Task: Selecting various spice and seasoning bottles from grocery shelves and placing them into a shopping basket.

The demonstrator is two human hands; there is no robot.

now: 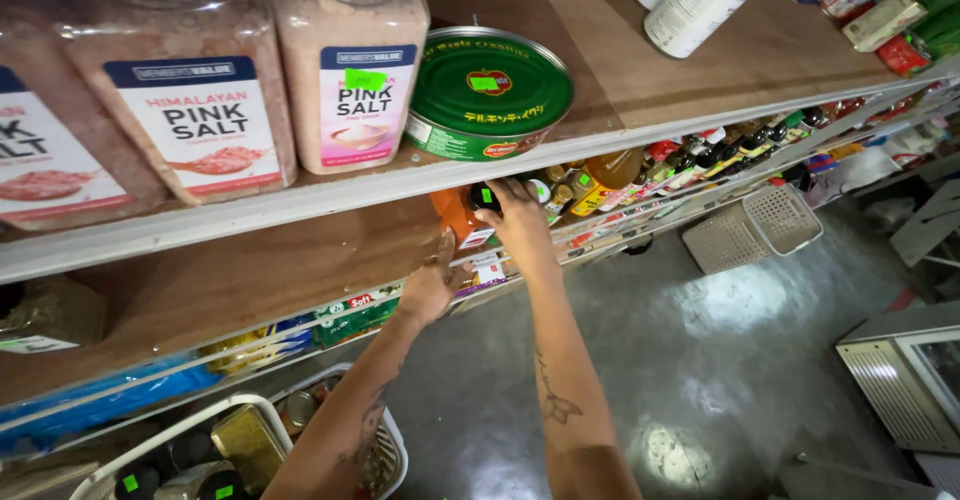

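Observation:
My right hand [518,222] reaches under the upper shelf and closes over the black cap of an orange bottle [455,215] standing on the middle shelf. My left hand [430,285] rests with spread fingers on the front edge of that wooden shelf [250,280], just below the bottle. More bottles [610,175] with dark caps stand in a row to the right of my right hand. Both forearms carry tattoos.
The upper shelf [650,70] holds large pink salt jars [190,90], a round green tin [490,95] and white cans [700,0]. A white basket [385,440] with goods stands on the floor at lower left. Beige baskets [755,225] and a white cabinet [900,380] stand on the grey floor at right.

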